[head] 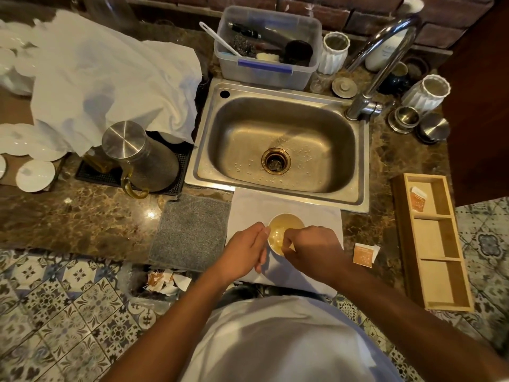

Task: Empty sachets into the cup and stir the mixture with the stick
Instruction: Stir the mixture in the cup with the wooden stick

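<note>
One cup [285, 232] of pale liquid is set on a white cloth [325, 216] before the sink [278, 144]. It is gripped at its rim by the left hand [245, 250]; the right hand [311, 249] is pinched over it, though the stick cannot be made out. Two orange sachets are seen: one sachet [364, 253] on the counter, another sachet [418, 199] in the three-compartment wooden tray's [440, 285] far section.

One cup [286, 230], two sachets [418, 199] [365, 253], two hands [243, 250] [314, 250].

Both forearms reach forward, left hand [246, 249] loosely curled, right hand [311, 250] pinched with fingers pointing down.
</note>
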A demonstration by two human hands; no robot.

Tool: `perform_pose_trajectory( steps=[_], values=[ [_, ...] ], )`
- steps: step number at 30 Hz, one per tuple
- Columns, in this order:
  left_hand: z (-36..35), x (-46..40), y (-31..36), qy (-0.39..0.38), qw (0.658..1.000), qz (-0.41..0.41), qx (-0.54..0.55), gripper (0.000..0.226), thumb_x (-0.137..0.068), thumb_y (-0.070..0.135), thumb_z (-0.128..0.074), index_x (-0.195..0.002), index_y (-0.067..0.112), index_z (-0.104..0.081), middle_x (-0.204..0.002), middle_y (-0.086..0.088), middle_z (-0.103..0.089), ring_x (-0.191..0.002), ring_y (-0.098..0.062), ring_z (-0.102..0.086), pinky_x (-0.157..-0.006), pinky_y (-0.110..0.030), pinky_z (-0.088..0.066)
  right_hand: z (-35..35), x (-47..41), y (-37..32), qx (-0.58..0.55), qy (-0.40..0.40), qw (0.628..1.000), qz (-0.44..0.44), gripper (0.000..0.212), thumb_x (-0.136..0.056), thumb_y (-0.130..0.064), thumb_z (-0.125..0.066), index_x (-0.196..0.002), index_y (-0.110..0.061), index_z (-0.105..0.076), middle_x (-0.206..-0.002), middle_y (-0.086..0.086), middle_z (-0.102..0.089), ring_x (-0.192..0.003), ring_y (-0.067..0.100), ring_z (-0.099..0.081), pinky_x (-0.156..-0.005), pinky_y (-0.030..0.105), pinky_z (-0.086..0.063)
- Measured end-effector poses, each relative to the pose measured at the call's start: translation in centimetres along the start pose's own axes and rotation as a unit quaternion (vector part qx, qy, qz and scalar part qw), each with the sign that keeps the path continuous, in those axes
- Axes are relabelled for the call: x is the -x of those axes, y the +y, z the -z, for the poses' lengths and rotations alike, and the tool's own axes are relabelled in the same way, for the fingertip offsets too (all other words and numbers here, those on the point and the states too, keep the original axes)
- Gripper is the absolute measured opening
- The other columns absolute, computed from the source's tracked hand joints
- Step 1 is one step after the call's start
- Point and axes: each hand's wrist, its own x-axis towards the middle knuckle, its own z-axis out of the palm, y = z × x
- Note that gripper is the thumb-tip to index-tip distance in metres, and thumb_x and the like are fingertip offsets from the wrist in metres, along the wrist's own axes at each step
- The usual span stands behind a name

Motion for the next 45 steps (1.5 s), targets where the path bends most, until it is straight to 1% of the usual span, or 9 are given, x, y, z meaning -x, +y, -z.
perform_pose_trajectory(
  steps=[4, 9, 12, 19, 23, 32, 37, 41, 45],
  values=[
    [0.2, -0.2, -0.1, -0.005, 1.000, -0.008, -0.011, 0.036, -0.110, 0.031, -0.035, -0.079, 0.020, -0.049, -0.051, -0.005, -0.060, -0.045, -0.019, -0.057, -0.059, -0.027, -0.048, 0.4, -1.5, -0.6, -0.057, -0.035, 0.997, -0.045, 0.024, -0.097, -0.040, -0.054, -0.108, -0.026, -0.070, -0.096, 0.005, -0.072, -0.088, 0.027, -0.065, -0.069, 0.026, -0.033],
    [0.3, -0.4, 0.0, -0.003, 1.000, -0.013, -0.024, 0.036, -0.110, 0.032, -0.035, -0.080, 0.020, -0.051, -0.052, -0.010, -0.061, -0.043, -0.014, -0.054, -0.057, -0.027, -0.045, 1.3, -3.1, 0.7, -0.095, -0.002, 0.994, -0.049, 0.022, -0.095, -0.045, -0.058, -0.106, -0.031, -0.073, -0.093, -0.001, -0.076, -0.085, 0.023, -0.067, -0.067, 0.028, -0.042],
    [0.1, -0.2, -0.2, 0.005, 1.000, -0.012, -0.014, 0.037, -0.110, 0.032, -0.035, -0.082, 0.015, -0.051, -0.052, -0.009, -0.061, -0.046, -0.016, -0.056, -0.060, -0.029, -0.048, 2.2, -3.6, 1.9, -0.065, 0.030, 0.996, -0.059, 0.022, -0.096, -0.044, -0.058, -0.105, -0.030, -0.073, -0.091, 0.000, -0.076, -0.084, 0.025, -0.068, -0.064, 0.028, -0.037],
    [-0.6, 0.0, -0.4, 0.020, 1.000, -0.014, 0.010, 0.037, -0.111, 0.033, -0.034, -0.081, 0.018, -0.050, -0.052, -0.002, -0.059, -0.050, -0.017, -0.058, -0.068, -0.036, -0.053, 2.7, -2.3, 2.1, -0.003, -0.057, 0.998, -0.031, 0.024, -0.095, -0.044, -0.053, -0.101, -0.029, -0.070, -0.093, 0.000, -0.073, -0.080, 0.023, -0.064, -0.062, 0.027, -0.035],
    [-0.8, 0.0, -0.1, 0.024, 0.999, -0.013, 0.020, 0.036, -0.111, 0.033, -0.034, -0.080, 0.020, -0.049, -0.056, -0.002, -0.061, -0.050, -0.016, -0.059, -0.062, -0.029, -0.051, 1.7, -1.9, 1.3, -0.046, -0.090, 0.995, -0.024, 0.023, -0.092, -0.042, -0.052, -0.094, -0.028, -0.070, -0.088, 0.001, -0.071, -0.077, 0.022, -0.059, -0.061, 0.027, -0.033],
    [-0.7, 0.0, -0.5, 0.025, 0.999, -0.017, 0.033, 0.035, -0.110, 0.032, -0.036, -0.080, 0.023, -0.050, -0.061, -0.009, -0.065, -0.052, -0.017, -0.059, -0.064, -0.036, -0.053, 1.2, -2.2, 1.0, -0.055, -0.004, 0.997, -0.062, 0.028, -0.098, -0.048, -0.051, -0.112, -0.032, -0.070, -0.091, -0.001, -0.076, -0.084, 0.025, -0.068, -0.065, 0.028, -0.039],
    [-0.7, -0.2, -0.6, 0.026, 0.999, -0.014, 0.027, 0.036, -0.110, 0.033, -0.036, -0.080, 0.021, -0.050, -0.061, -0.007, -0.065, -0.053, -0.017, -0.061, -0.067, -0.040, -0.054, 2.0, -1.3, 0.9, 0.000, -0.036, 0.997, -0.067, 0.028, -0.099, -0.039, -0.045, -0.099, -0.024, -0.069, -0.086, 0.003, -0.073, -0.074, 0.025, -0.064, -0.058, 0.027, -0.034],
    [-0.8, -0.2, -0.6, 0.027, 0.999, -0.009, 0.033, 0.036, -0.110, 0.033, -0.035, -0.081, 0.018, -0.050, -0.061, -0.008, -0.065, -0.054, -0.018, -0.061, -0.067, -0.038, -0.054, 1.9, -0.8, 0.5, -0.025, -0.063, 0.996, -0.064, 0.026, -0.096, -0.036, -0.049, -0.096, -0.023, -0.071, -0.085, 0.004, -0.072, -0.073, 0.023, -0.061, -0.053, 0.024, -0.027],
    [-0.9, -0.1, -0.6, 0.029, 0.999, -0.005, 0.039, 0.037, -0.110, 0.033, -0.035, -0.082, 0.016, -0.052, -0.061, -0.007, -0.065, -0.055, -0.017, -0.062, -0.068, -0.041, -0.055, 1.3, -1.1, -0.2, -0.039, -0.058, 0.997, -0.028, 0.029, -0.098, -0.041, -0.047, -0.102, -0.025, -0.071, -0.091, 0.005, -0.072, -0.079, 0.023, -0.061, -0.065, 0.027, -0.033]
  ],
)
